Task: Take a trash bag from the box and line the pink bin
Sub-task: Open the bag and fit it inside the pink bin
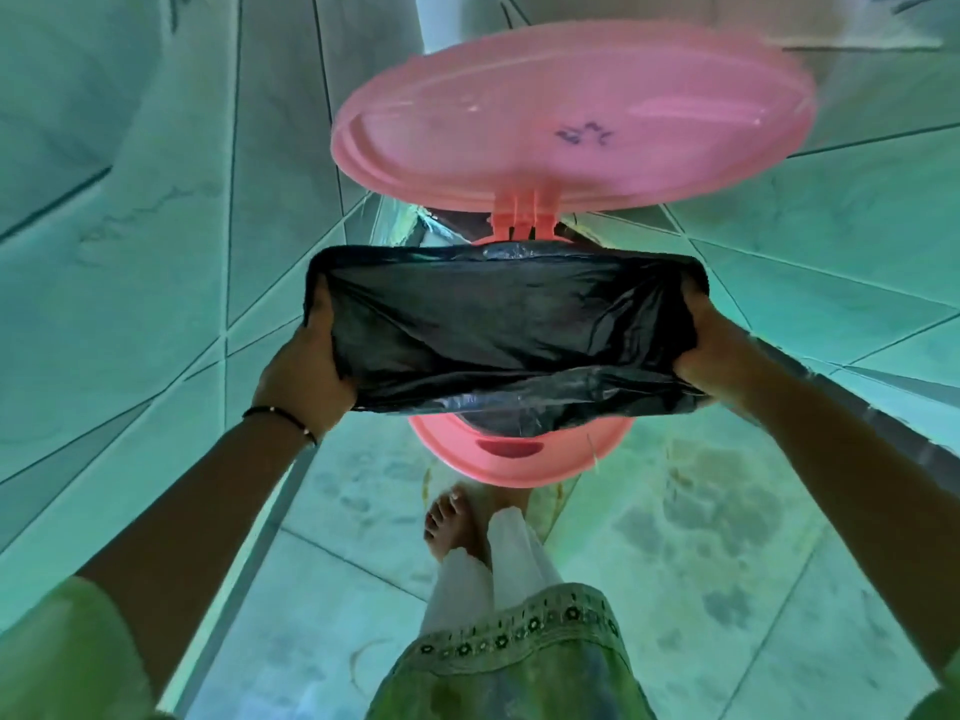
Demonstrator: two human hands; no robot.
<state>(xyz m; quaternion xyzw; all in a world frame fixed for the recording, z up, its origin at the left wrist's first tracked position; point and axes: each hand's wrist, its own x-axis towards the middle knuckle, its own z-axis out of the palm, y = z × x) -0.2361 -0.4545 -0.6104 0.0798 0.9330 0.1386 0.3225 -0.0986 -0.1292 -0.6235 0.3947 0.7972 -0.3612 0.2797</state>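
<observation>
Head view: two hands (306, 374) (714, 345), one bag (509, 330).

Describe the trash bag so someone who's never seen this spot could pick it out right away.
Find the pink bin on the tiled floor, its round lid tipped up. Just above its rim, both hands, left hand and right hand, stretch the trash bag wide open. It's the only black, glossy, crinkled thing there.

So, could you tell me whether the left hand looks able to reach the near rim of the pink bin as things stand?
Probably yes, but not freely: the left hand grips the stretched black trash bag, and that bag hangs above the bin's near rim.
</observation>
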